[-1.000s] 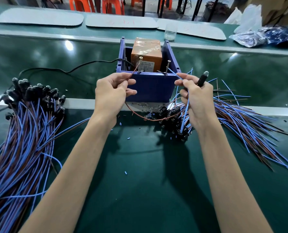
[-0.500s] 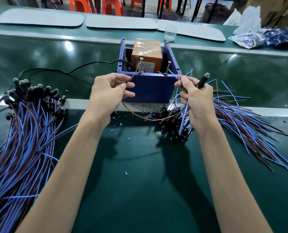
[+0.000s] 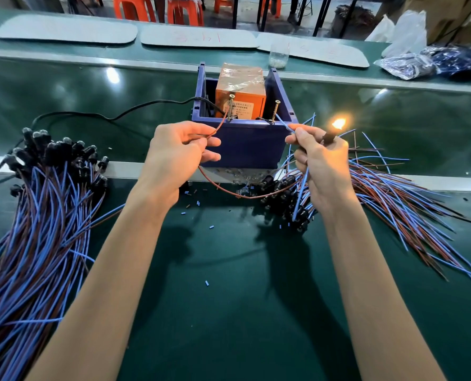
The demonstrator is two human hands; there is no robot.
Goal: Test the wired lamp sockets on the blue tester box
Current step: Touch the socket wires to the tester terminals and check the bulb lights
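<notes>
The blue tester box (image 3: 245, 144) stands on the green belt with an orange unit (image 3: 240, 92) inside and two upright screws (image 3: 231, 107) on its front rim. My left hand (image 3: 174, 158) pinches a brown wire (image 3: 216, 130) whose tip touches the left screw. My right hand (image 3: 321, 163) pinches the blue wire (image 3: 284, 123) against the right screw (image 3: 276, 110) and grips the black lamp socket (image 3: 329, 137). Its bulb (image 3: 339, 123) glows orange.
A large bundle of wired sockets (image 3: 36, 204) lies at the left, another pile (image 3: 388, 193) at the right behind my right hand. A black power cable (image 3: 113, 115) runs left from the box. Small wire offcuts dot the belt. A clear jar (image 3: 279, 55) and plastic bags (image 3: 410, 64) sit beyond.
The bulb in my right hand has lit up. Both wire tips now sit against the screws; my hands barely shifted.
</notes>
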